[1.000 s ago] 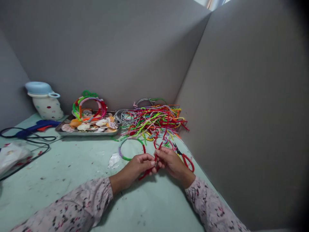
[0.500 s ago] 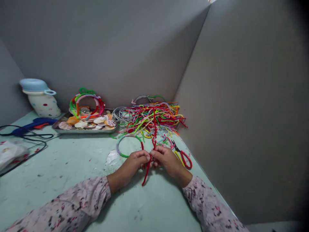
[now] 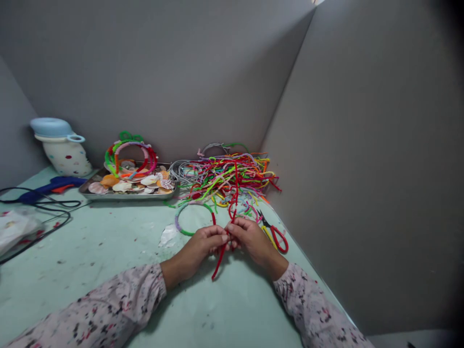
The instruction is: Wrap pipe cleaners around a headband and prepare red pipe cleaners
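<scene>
A red pipe cleaner [image 3: 218, 265] is pinched between both hands, one end hanging down toward me and the other rising toward the pile behind. My left hand [image 3: 207, 242] grips it with thumb and forefinger. Fingertips nearly touching the left ones, my right hand [image 3: 247, 235] pinches it too; the exact spot where the fingers meet is partly hidden. Just beyond my left hand lies a ring wrapped in green, purple and red pipe cleaner [image 3: 176, 221]. Scissors [image 3: 278, 239] with red and yellow handles rest beside my right hand.
Behind the hands is a heap of colourful pipe cleaners [image 3: 239, 174] with coiled grey wire [image 3: 181, 172]. A metal tray [image 3: 126, 197] holds shells and several wrapped rings [image 3: 116, 159]. At left are a blue glue gun [image 3: 54, 183], its black cord, a lidded cup [image 3: 67, 157] and a plastic bag [image 3: 16, 229].
The upper length of the red pipe cleaner has tilted slightly right, and its lower end has shifted slightly left. Both hands stay in nearly the same place.
</scene>
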The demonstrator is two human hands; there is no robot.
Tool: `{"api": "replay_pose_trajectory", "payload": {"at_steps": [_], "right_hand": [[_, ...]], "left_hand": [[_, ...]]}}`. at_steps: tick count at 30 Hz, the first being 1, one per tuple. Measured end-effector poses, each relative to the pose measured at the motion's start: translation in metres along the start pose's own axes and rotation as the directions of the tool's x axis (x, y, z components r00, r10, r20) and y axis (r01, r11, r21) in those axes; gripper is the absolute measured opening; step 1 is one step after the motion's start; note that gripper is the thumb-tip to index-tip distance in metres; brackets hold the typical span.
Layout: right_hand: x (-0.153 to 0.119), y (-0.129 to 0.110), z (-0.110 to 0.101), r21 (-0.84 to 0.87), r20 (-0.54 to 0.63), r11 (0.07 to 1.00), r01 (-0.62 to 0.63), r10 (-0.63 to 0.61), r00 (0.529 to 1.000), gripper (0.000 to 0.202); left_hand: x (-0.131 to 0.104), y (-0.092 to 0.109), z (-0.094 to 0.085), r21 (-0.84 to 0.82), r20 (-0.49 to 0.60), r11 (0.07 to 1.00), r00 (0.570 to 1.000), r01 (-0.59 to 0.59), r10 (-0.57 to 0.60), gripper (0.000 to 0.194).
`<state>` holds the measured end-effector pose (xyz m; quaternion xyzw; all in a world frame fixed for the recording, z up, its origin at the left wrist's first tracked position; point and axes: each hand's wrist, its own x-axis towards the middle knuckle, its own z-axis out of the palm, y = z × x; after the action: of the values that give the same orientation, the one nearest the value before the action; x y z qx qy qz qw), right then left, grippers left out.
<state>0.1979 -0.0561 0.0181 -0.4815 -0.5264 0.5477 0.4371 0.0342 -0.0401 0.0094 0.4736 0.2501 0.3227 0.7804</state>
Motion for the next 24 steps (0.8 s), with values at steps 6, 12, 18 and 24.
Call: {"api": "replay_pose_trajectory", "payload": {"at_steps": [6,12,18,24], "right_hand": [[0.001,-0.009,-0.032,-0.209,-0.118,0.977,0.040,-0.065,0.991,0.033],[-0.013,-0.003,-0.093,-0.832,-0.486,0.385,-0.400,-0.160,0.859,0.036],[-0.021,-0.001,-0.094,-0.869,-0.477,0.141,-0.474,0.007,0.879,0.042],[-0.016,-0.001,-0.089,-0.863,-0.490,0.131,-0.488,0.019,0.871,0.044]], "left_hand": [[0.002,-0.003,-0.005,0.038,-0.126,0.998,0.991,-0.045,0.050,0.015],[0.003,-0.004,-0.007,0.016,-0.171,0.999,0.984,-0.038,0.040,0.022],[0.003,0.002,-0.006,-0.041,-0.189,0.999,0.982,-0.020,0.012,0.021],[0.003,0.006,-0.006,-0.063,-0.191,0.998,0.982,-0.002,-0.010,0.018]]}}
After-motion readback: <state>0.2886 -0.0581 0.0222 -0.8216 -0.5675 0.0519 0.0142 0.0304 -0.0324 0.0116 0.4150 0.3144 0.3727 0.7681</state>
